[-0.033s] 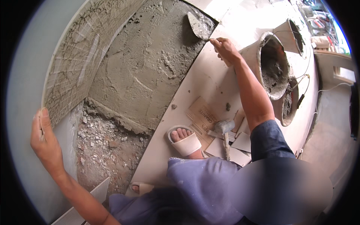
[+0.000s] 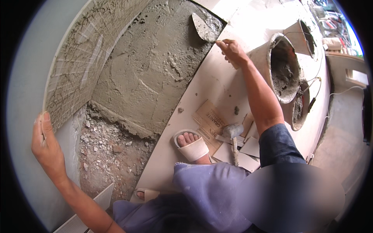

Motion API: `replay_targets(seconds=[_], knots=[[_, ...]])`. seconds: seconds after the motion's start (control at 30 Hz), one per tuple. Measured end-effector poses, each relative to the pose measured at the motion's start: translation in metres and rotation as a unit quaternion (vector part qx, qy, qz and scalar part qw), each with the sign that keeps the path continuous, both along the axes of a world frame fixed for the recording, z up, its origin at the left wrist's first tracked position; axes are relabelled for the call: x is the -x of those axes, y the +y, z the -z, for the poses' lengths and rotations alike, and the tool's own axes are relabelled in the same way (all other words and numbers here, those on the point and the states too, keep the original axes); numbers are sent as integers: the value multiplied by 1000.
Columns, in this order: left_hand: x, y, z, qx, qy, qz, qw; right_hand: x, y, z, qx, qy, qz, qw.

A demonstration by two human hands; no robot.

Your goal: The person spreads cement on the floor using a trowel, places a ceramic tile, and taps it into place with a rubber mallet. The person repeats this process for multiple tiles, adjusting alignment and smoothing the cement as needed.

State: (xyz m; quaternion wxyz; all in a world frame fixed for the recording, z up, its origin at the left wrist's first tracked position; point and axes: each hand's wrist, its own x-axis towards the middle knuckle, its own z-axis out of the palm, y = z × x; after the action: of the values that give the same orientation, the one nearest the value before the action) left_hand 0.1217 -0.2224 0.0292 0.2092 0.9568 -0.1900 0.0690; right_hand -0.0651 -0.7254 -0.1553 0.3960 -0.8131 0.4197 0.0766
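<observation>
Your right hand [image 2: 233,53] is curling closely around the handle end of the trowel [image 2: 203,29], whose blade is lying ahead of that hand and to its left, its long axis running from your thumb diagonally away to a leftward-pointing tip. The blade is resting over the far right part of the mortar bed [image 2: 140,73], which is spreading leftward from this hand, so your right hand is being much the nearer one to the blade. Your left hand [image 2: 48,151] is pinching the near corner of the tile [image 2: 83,54], thumb on the mortar-smeared face; the tile is leaning up ahead of it. Compared with the earlier frame, the blade is sitting slightly farther left, your right hand barely shifting and your left hand matching its place.
</observation>
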Motion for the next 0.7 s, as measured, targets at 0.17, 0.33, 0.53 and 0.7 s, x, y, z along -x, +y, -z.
replay_targets(seconds=[0.17, 0.33, 0.53, 0.7], knots=[[-2, -2, 0, -3, 4, -29, 1000, 29, 62, 18, 98, -46, -102, 989], [-2, 1, 1, -14, 2, -32, 999, 46, 100, -28, 148, 71, -216, 963], [-8, 14, 6, -26, 9, -14, 1000, 96, 90, -137, 151, 7, -45, 987], [-17, 17, 6, -52, 19, 2, 998, 196, 41, -228, 247, 35, 94, 964]])
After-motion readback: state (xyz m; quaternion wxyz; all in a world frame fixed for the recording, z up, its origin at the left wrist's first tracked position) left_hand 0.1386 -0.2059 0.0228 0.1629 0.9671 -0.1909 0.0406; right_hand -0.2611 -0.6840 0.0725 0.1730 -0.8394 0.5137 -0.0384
